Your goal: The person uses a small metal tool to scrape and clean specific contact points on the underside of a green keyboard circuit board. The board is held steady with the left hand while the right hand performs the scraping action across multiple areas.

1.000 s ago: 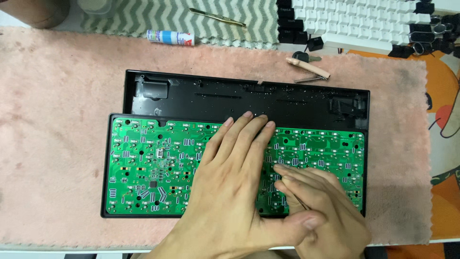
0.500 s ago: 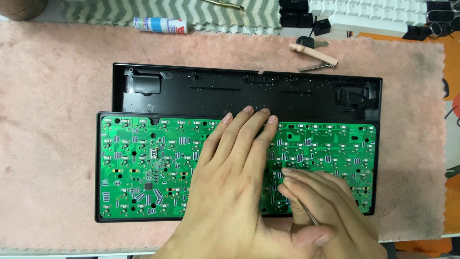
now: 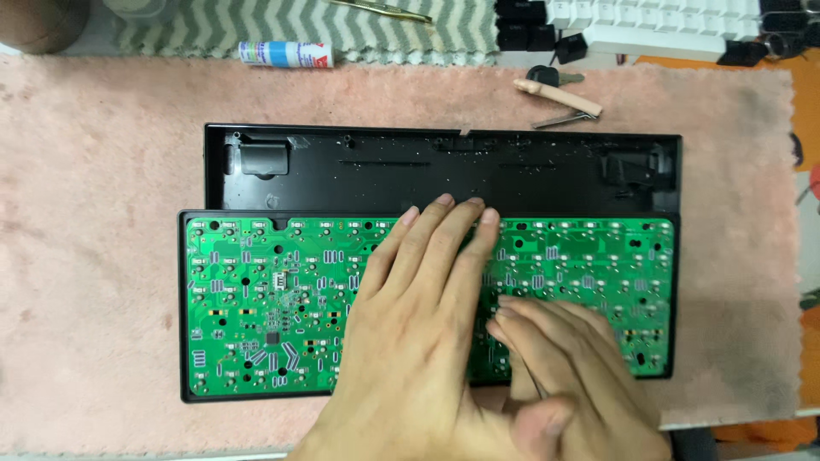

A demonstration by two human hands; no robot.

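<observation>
My right hand (image 3: 572, 376) lies nearest me, at about five o'clock on the green circuit board (image 3: 265, 307), fingers together and flat on its surface, holding nothing. My left hand (image 3: 418, 316) overlaps it from the left, palm down and fingers stretched toward twelve o'clock, the tips reaching the board's far edge. Both hands are open and pressed on the board, side by side and touching.

The board sits in a black keyboard frame (image 3: 183, 341) on the pink fleecy mat (image 3: 102, 213), middle of the view. I judge the board light, thin and stiff, yet it would flex if lifted by one end. Its face is studded with small soldered parts that look fragile, so I would grip it by the bare edges, at three and nine o'clock, not by the face.

Just beyond, toward twelve o'clock, lies the black case half (image 3: 444, 166), partly under the frame. Further, at one o'clock, rests a wooden-handled tool (image 3: 559, 96); at eleven o'clock a small white tube (image 3: 286, 55); at the far edge, loose keycaps (image 3: 632, 21).
</observation>
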